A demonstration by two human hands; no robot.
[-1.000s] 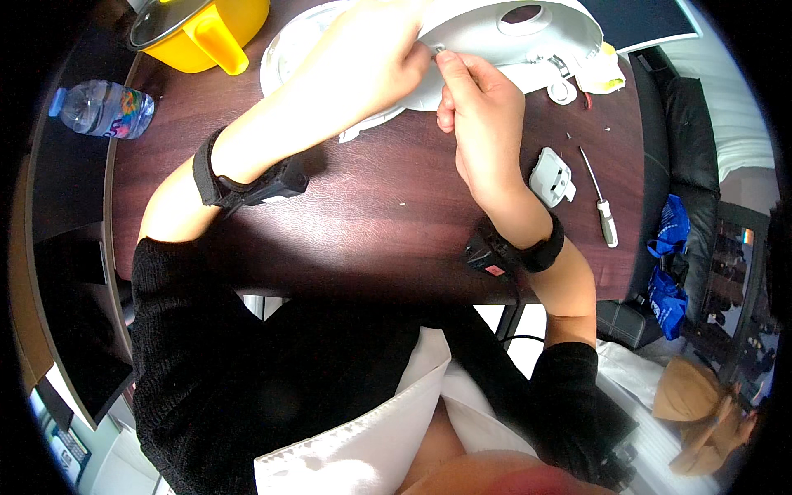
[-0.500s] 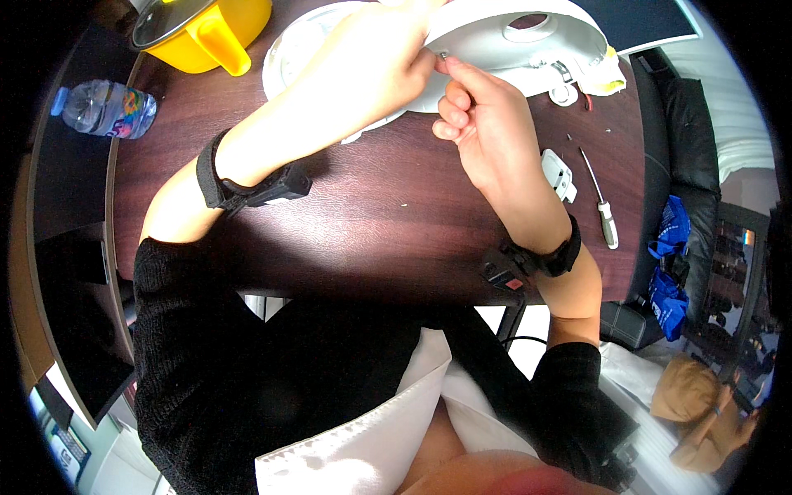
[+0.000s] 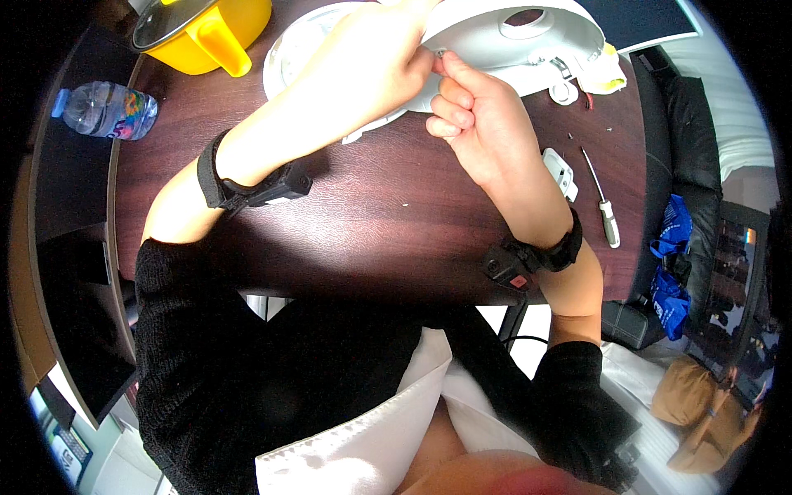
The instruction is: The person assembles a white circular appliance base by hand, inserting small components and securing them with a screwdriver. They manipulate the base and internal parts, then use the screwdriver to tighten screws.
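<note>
A white plastic appliance shell [image 3: 528, 41] lies at the far edge of the dark wooden table [image 3: 371, 223]. My left hand [image 3: 371, 66] grips its near rim from the left. My right hand [image 3: 478, 124] is curled beside it, with thumb and forefinger pinching a tiny metal part [image 3: 440, 54] against the rim of the shell. Both wrists wear black bands. What lies under my left palm is hidden.
A yellow jug with a glass lid [image 3: 206, 25] stands at the back left, a plastic water bottle [image 3: 107, 110] lies left of it. A screwdriver [image 3: 601, 198] and a small white plastic piece [image 3: 559, 172] lie to the right. A black chair with a blue bag [image 3: 672, 264] is beyond the table's right edge.
My right hand has moved up and left toward the shell's rim, fingers closing into a pinch. The shell has shifted slightly to the right under my left hand.
</note>
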